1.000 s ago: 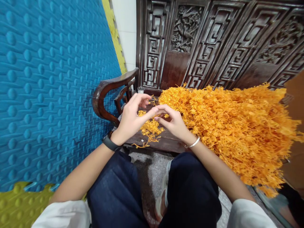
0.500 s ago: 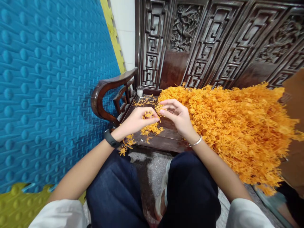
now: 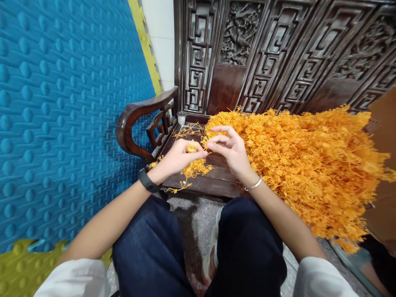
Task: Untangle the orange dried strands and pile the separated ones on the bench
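Observation:
Orange plastic sprigs with thin branching tips, like artificial flower stems, are in my left hand (image 3: pixel 181 157), whose thumb and fingers are closed in a pinch. Part of the held sprig (image 3: pixel 192 146) shows inside the curl of those fingers, and a trailing strand (image 3: pixel 179 189) shows below the hand. Close by on the right, my right hand (image 3: pixel 231 152) has thumb and index finger pinched at an orange tip (image 3: pixel 204 142) between the hands. Its other fingers are curved and apart. Just beyond the right hand lies a large heap of orange sprigs (image 3: pixel 303 161).
A dark wooden bench seat (image 3: pixel 213 181) lies under the hands, with a carved backrest (image 3: pixel 225 88) behind and a curved armrest (image 3: pixel 133 117) at left. A small clear cup (image 3: pixel 181 118) stands in the back corner. Loose thin stems (image 3: pixel 188 131) lie nearby. Blue foam matting (image 3: pixel 62 123) fills the left.
The orange strands trailing from my left hand have swung: those hanging low beside the wrist now show higher, and one stretches below the hand. Both hands stay nearly in place.

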`<state>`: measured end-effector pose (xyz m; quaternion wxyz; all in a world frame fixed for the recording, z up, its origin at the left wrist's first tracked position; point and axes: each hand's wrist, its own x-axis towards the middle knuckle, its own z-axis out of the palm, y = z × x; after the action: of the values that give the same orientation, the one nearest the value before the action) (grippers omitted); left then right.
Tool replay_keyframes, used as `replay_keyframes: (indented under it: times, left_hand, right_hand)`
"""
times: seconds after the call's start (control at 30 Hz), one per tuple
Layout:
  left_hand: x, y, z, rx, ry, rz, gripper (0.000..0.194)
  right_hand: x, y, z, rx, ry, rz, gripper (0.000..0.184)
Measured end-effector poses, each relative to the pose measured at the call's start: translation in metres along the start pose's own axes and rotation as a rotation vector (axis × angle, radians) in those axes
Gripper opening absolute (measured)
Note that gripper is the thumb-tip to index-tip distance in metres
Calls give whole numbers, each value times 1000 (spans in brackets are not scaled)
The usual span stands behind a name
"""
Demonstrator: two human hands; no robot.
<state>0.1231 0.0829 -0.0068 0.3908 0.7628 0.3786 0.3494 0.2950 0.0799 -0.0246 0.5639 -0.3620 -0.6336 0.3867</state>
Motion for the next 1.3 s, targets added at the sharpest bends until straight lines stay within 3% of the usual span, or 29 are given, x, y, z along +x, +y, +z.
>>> replay_keyframes:
  times: [0.37, 0.43, 0.5, 0.6, 0.7, 0.87, 1.03, 1.3]
  left_hand:
    - [8, 0, 10, -141, 111, 72, 19]
    - [0, 7, 10, -151, 116, 104, 19]
    - [-12, 16, 8, -126, 95, 130, 21]
    - [-26, 23, 1, -1, 78, 167, 26]
    - [-25, 16, -6, 59, 105, 190, 27]
    - [-8, -2, -12, 51, 169, 58, 29]
    - [-1, -8, -14, -17, 175, 0, 31]
    - [4, -16, -18, -125, 173, 19, 29]
  right_hand:
    - [4, 3, 10, -14, 159, -139, 28]
    - [12, 9, -6, -40, 258, -194, 22]
    - [21, 19, -32, -58, 459, -250, 15]
    - [30, 36, -71, 28, 670, -186, 16]
    - [27, 42, -79, 101, 518, -72, 21]
    - [14, 30, -50, 145, 269, 36, 19]
    - [15, 26, -39, 153, 170, 73, 17]
    - [25, 60, -36, 59, 134, 220, 23]
